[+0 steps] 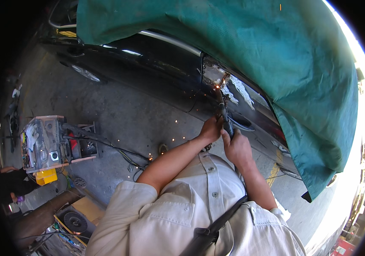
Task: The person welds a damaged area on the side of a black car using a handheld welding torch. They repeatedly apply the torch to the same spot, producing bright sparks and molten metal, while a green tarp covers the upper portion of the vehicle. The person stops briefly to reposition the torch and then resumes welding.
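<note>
My right hand (238,148) is closed round the dark handle of a welding torch (225,114), its thumb along the handle. Just beside it, my left hand (212,129) is closed against the torch from the other side; its fingertips are partly hidden. The torch points away from me, and its tip glows with bright sparks at a bare, scorched metal patch (212,72) on the rear side of a black car (161,70). Right of the tip the paint is ragged and whitish. A green cover (250,47) drapes over the car behind the patch.
A wheeled cart (46,143) with tools on top stands at left, a yellow bin (46,176) hanging from it. Cables (127,152) run across the concrete floor towards me. Lower left are a box with a black disc (75,222) and a person's arm (8,170). Sparks scatter near my left forearm.
</note>
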